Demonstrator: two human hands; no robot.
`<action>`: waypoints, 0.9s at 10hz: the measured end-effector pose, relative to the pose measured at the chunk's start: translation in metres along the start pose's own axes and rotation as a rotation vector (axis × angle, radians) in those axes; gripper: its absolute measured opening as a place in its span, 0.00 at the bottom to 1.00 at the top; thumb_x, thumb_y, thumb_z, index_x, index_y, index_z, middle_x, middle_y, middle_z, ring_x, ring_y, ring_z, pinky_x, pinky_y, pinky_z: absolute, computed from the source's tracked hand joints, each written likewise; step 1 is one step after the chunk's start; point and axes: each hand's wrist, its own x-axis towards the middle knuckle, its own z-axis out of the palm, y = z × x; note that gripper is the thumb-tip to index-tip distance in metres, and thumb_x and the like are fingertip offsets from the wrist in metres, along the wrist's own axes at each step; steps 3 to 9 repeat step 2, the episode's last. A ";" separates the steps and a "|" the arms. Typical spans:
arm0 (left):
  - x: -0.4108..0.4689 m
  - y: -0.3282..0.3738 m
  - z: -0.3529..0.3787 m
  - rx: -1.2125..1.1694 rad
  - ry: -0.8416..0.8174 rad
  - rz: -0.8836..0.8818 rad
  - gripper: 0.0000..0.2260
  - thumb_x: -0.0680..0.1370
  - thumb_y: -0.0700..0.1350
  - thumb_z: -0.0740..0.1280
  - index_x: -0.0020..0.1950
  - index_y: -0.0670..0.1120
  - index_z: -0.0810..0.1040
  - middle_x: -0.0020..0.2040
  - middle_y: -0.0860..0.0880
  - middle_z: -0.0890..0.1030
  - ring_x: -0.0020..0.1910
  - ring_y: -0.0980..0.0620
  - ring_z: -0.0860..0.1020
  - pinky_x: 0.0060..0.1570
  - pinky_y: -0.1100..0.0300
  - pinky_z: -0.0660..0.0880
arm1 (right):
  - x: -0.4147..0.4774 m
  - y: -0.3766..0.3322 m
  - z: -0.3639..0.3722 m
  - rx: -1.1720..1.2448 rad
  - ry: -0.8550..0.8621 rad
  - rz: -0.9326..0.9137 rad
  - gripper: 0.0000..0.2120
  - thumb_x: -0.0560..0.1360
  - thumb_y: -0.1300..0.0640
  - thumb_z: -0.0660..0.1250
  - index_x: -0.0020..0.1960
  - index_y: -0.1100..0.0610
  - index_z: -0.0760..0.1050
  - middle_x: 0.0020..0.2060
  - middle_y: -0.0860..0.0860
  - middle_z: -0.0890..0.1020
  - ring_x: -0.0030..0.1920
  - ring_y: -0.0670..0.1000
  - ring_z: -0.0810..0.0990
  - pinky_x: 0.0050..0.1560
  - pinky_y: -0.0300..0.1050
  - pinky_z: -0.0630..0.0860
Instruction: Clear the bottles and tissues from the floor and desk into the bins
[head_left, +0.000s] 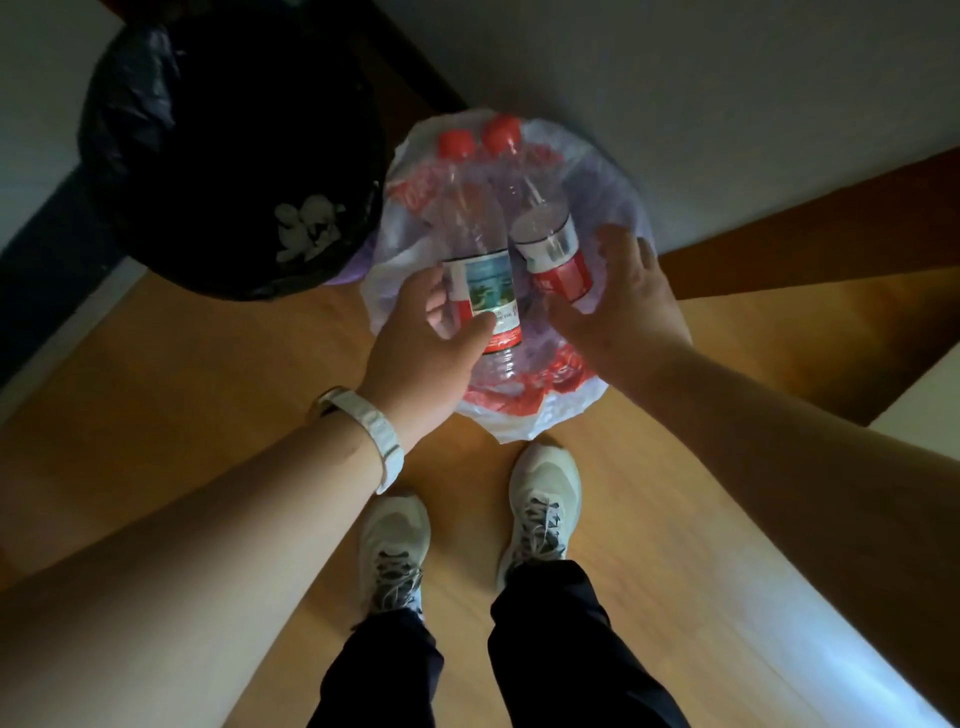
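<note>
Left of the clear-bagged bin (613, 176), touching its side, stands a black-lined bin (208, 156). Crumpled white tissues (306, 228) lie at the bottom of it.

The left hand (421, 353), with a white wristband (374, 426) behind it, reaches over the near-left rim of the clear-bagged bin. Its fingers curl round the lower part of a clear bottle with a scenic label (485, 280), and its thumb lies across the label. How firm the hold is cannot be told. This bottle lies inside the clear-bagged bin, with its red cap pointing to the far rim.

Just right of it, inside the same bin, lies a second bottle with a red label (550, 254). Its red cap is also at the far rim.

The right hand (623, 306) hovers over the bin's right rim with its fingers straight and spread, and it holds nothing. Its thumb is close to the second bottle, but whether it touches cannot be told.

Below the bin, on the wooden floor (208, 374), stand two pale shoes (395, 551). The right one is nearest the bin's bag.
</note>
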 end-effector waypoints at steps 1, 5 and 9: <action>-0.022 0.011 -0.016 0.206 -0.041 0.136 0.19 0.78 0.49 0.68 0.67 0.55 0.68 0.51 0.71 0.71 0.46 0.83 0.68 0.42 0.84 0.63 | -0.015 -0.005 -0.011 -0.053 -0.016 -0.064 0.29 0.74 0.45 0.67 0.70 0.52 0.62 0.65 0.53 0.69 0.62 0.57 0.71 0.58 0.57 0.73; -0.045 0.038 -0.037 0.338 -0.045 0.226 0.20 0.78 0.47 0.68 0.69 0.52 0.69 0.53 0.69 0.67 0.48 0.75 0.68 0.43 0.85 0.61 | -0.037 -0.015 -0.031 -0.153 -0.015 -0.172 0.24 0.75 0.46 0.64 0.67 0.53 0.65 0.63 0.53 0.71 0.62 0.57 0.71 0.58 0.56 0.72; -0.045 0.038 -0.037 0.338 -0.045 0.226 0.20 0.78 0.47 0.68 0.69 0.52 0.69 0.53 0.69 0.67 0.48 0.75 0.68 0.43 0.85 0.61 | -0.037 -0.015 -0.031 -0.153 -0.015 -0.172 0.24 0.75 0.46 0.64 0.67 0.53 0.65 0.63 0.53 0.71 0.62 0.57 0.71 0.58 0.56 0.72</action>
